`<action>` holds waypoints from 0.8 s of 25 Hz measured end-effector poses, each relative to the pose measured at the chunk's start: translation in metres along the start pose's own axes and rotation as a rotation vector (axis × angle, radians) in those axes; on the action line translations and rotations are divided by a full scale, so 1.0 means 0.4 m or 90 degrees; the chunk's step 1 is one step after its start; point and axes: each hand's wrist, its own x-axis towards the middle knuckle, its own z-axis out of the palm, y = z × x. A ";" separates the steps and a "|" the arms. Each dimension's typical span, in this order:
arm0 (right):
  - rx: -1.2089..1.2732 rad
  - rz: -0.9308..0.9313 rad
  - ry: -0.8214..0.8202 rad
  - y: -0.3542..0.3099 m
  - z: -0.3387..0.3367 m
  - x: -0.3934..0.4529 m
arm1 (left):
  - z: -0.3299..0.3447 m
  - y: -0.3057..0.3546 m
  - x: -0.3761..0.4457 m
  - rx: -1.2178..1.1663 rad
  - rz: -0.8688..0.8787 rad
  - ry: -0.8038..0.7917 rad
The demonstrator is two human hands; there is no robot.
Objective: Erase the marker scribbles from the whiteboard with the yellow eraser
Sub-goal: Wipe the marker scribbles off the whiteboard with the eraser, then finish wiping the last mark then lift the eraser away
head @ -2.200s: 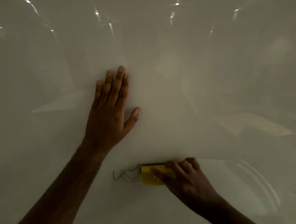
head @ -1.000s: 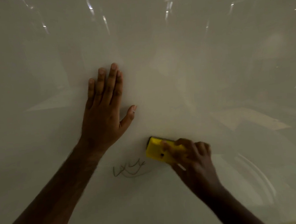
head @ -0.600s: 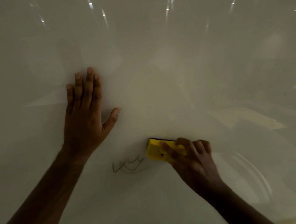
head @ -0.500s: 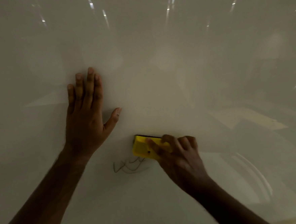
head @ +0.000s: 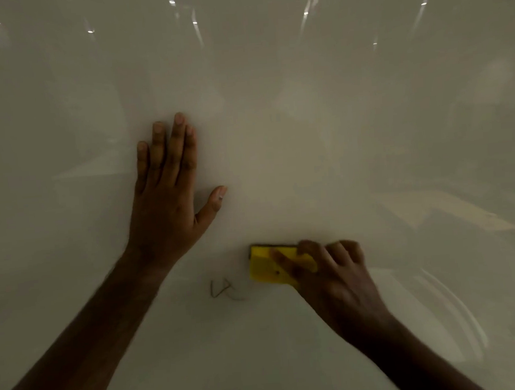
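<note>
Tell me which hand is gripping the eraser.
The right hand, its fingers curled over the yellow eraser. The left hand lies flat on the whiteboard.

just the one view here, a wide-angle cam on the person's head, facing straight into the whiteboard [head: 308, 148] from close up, so the board fills the whole frame edge to edge. both forearms come in from the bottom corners, left hand [head: 167, 207] mid-left of the frame, right hand [head: 332, 278] lower center-right. ceiling light reflections streak along the top edge. no second view to overlap with.
</note>
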 end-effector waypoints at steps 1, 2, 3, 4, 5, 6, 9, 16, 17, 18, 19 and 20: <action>0.005 0.016 0.018 -0.018 0.000 0.048 | -0.001 -0.001 0.000 0.000 0.001 -0.002; 0.006 0.010 0.025 -0.049 0.010 0.085 | -0.001 -0.002 -0.001 0.002 0.001 -0.003; 0.007 -0.014 0.015 -0.088 0.027 0.104 | -0.002 -0.004 -0.001 0.006 0.004 -0.004; 0.012 -0.050 -0.005 -0.127 0.050 0.103 | -0.003 -0.006 -0.001 0.012 0.007 -0.004; 0.020 -0.090 -0.028 -0.159 0.072 0.085 | -0.003 -0.008 -0.003 0.020 0.012 -0.006; 0.028 -0.118 -0.046 -0.174 0.091 0.053 | -0.002 -0.012 -0.005 0.027 0.018 -0.008; 0.035 -0.145 -0.069 -0.129 0.105 -0.045 | -0.003 -0.032 -0.012 0.037 0.044 -0.007; 0.022 -0.067 -0.020 -0.091 0.028 0.110 | 0.007 -0.069 -0.034 0.077 0.056 0.010; 0.025 -0.068 -0.012 -0.123 0.033 0.140 | 0.009 -0.065 -0.036 0.077 0.040 0.010; 0.023 -0.083 -0.011 -0.158 0.049 0.154 | 0.009 -0.064 -0.036 0.078 0.029 0.008; 0.025 -0.105 -0.017 -0.189 0.068 0.153 | 0.008 -0.064 -0.037 0.076 0.021 0.006; 0.034 -0.131 -0.028 -0.214 0.088 0.139 | 0.008 -0.064 -0.038 0.073 0.017 0.006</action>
